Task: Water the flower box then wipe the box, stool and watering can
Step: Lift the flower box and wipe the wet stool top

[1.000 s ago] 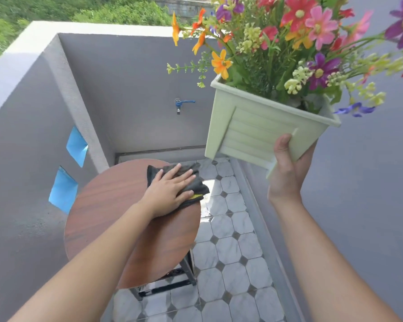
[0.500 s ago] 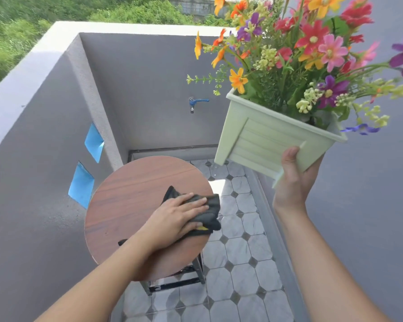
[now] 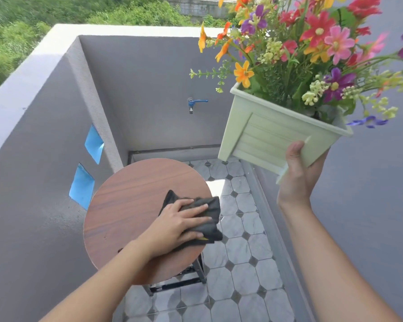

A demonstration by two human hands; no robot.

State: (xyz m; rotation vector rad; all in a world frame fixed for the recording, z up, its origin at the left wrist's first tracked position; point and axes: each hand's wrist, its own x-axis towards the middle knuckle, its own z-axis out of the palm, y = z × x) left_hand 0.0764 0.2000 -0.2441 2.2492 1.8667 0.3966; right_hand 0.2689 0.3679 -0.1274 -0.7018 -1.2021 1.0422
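Note:
A round wooden stool (image 3: 130, 205) stands on the tiled floor by the left wall. My left hand (image 3: 175, 226) lies flat on a dark cloth (image 3: 207, 212), pressing it onto the stool top near its right edge. High at the right, my right hand (image 3: 298, 177) grips the lower corner of a pale green flower box (image 3: 268, 135), held tilted in the air. The box is full of colourful flowers (image 3: 316, 43). No watering can shows in the view.
Grey walls close in the narrow balcony on three sides. A blue tap (image 3: 194, 103) sticks out of the far wall. Two blue openings (image 3: 82, 184) sit in the left wall. The marble-patterned tiled floor (image 3: 240, 263) runs between stool and right wall.
My left hand has slid the cloth along the stool top from its far edge toward me and the right edge. The flower box stays held up in my right hand.

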